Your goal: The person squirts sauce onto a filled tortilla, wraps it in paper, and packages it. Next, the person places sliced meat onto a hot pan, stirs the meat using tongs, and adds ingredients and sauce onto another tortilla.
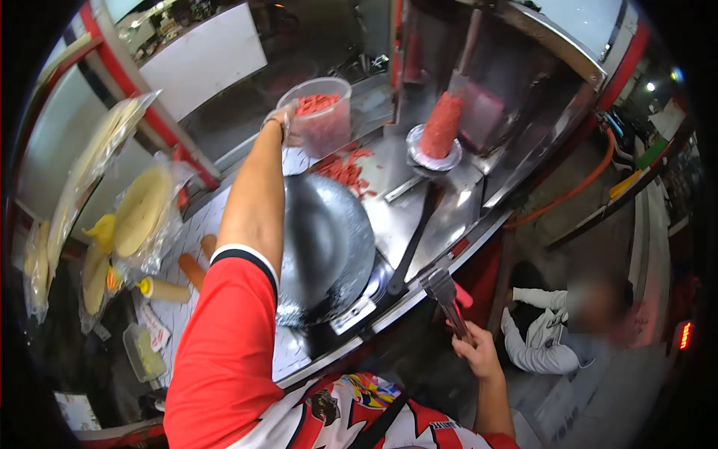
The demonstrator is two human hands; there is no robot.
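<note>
My left hand (283, 126) is stretched far forward, closed on the near side of a clear plastic tub (329, 129) that stands tilted at the back of the counter. Red strips of meat (317, 103) fill part of the tub. More loose strips (344, 173) lie in a heap just below it, by the edge of a large dark round pan (321, 247). At the counter's front edge my right hand (479, 350) grips metal tongs (447, 295), their tips pointing up and away from me. Beside the tongs shows a pink-red handle-like piece (463, 296).
A cone of red meat (442, 127) stands on an upright spit at the back right. A dark long-handled spatula (416, 243) lies right of the pan. Bagged flatbreads (140, 209) and a squeeze bottle (164, 290) are left. A person (550, 329) sits low at right.
</note>
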